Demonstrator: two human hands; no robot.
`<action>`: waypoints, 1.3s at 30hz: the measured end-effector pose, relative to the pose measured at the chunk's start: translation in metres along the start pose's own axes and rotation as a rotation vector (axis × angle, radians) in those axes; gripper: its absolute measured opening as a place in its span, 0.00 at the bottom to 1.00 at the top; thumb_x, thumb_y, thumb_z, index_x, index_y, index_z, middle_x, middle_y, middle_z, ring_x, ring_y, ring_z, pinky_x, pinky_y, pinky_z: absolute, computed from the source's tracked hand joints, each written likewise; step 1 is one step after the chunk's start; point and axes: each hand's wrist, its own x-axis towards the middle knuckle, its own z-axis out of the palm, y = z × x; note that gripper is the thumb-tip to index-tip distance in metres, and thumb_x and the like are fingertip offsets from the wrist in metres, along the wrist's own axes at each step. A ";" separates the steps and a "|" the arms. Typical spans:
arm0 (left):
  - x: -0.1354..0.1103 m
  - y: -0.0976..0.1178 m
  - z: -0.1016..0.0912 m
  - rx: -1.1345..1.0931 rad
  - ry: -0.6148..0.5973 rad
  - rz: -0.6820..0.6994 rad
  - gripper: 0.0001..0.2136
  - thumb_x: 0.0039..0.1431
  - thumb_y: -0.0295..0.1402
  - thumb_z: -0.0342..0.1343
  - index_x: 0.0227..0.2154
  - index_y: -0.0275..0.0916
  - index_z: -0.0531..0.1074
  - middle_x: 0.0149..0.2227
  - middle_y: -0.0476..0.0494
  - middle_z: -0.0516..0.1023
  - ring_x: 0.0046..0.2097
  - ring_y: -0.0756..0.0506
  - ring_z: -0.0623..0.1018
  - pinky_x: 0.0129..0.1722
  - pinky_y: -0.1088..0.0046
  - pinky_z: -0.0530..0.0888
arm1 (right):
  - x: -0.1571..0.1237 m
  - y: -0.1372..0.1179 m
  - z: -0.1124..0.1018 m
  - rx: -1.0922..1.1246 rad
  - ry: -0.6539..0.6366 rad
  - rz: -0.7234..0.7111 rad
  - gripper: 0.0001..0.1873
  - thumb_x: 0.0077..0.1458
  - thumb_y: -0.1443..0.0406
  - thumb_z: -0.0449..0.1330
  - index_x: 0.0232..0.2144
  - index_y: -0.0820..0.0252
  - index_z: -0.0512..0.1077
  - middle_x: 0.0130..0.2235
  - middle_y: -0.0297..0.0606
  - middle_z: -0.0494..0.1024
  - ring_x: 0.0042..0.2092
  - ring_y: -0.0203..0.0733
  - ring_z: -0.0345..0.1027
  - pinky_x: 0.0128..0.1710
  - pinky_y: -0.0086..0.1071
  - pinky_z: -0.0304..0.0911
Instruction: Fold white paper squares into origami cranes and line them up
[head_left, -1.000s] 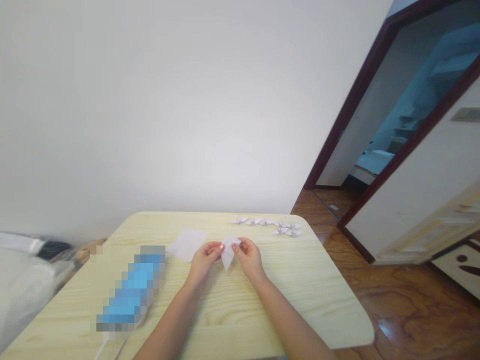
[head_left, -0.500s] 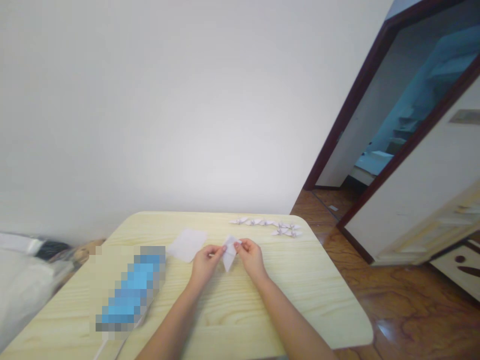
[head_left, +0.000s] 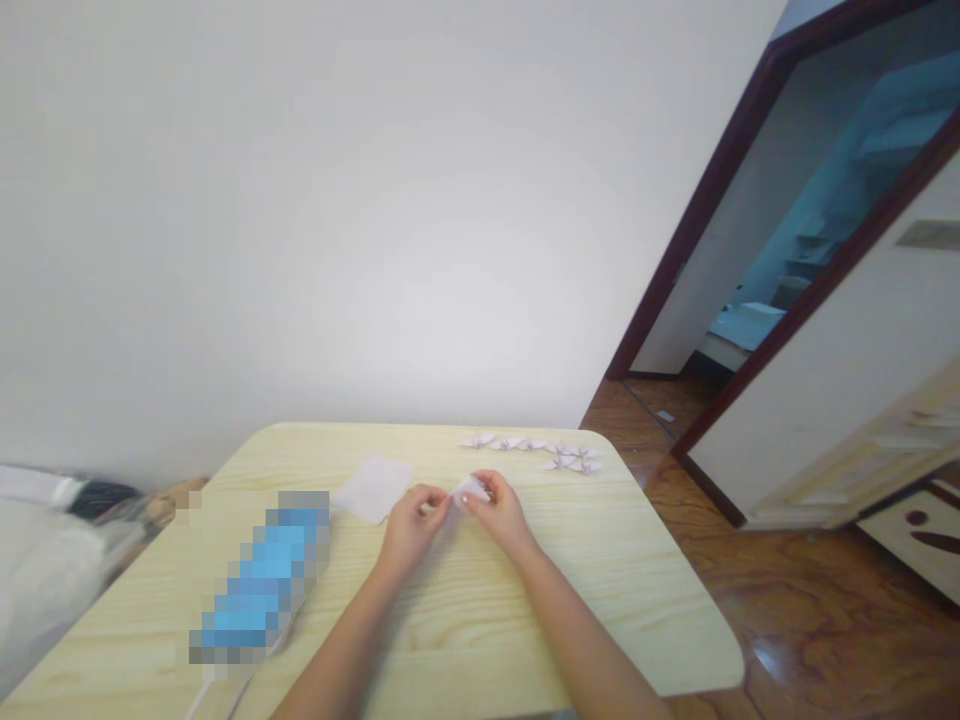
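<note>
A small piece of folded white paper (head_left: 468,490) is held between both hands, just above the table. My left hand (head_left: 410,520) pinches its left side between thumb and fingers. With thumb on top and fingers behind, my right hand (head_left: 501,512) grips the right side. The fingers cover part of the folds. To the left of the hands lies a flat stack of white paper sheets (head_left: 373,488). Several small folded paper pieces (head_left: 531,446) lie in rows along the far right of the table.
The pale wooden table (head_left: 465,640) stands against a white wall (head_left: 420,220). On its left lies a blurred-out blue device (head_left: 262,580) with a white cable (head_left: 238,690). A dark-framed doorway (head_left: 705,230) opens at the right, above a brown wooden floor (head_left: 720,570).
The folded paper has turned from an upright diamond to a more tilted, smaller-looking shape. My right thumb has shifted left across it; my left hand has hardly moved.
</note>
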 end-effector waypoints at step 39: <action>-0.002 -0.001 0.005 0.009 -0.078 -0.088 0.13 0.47 0.43 0.52 0.23 0.36 0.71 0.25 0.46 0.75 0.30 0.46 0.73 0.31 0.73 0.67 | 0.000 0.001 0.004 0.205 -0.128 0.189 0.23 0.32 0.61 0.67 0.31 0.60 0.62 0.27 0.35 0.77 0.29 0.42 0.71 0.29 0.32 0.64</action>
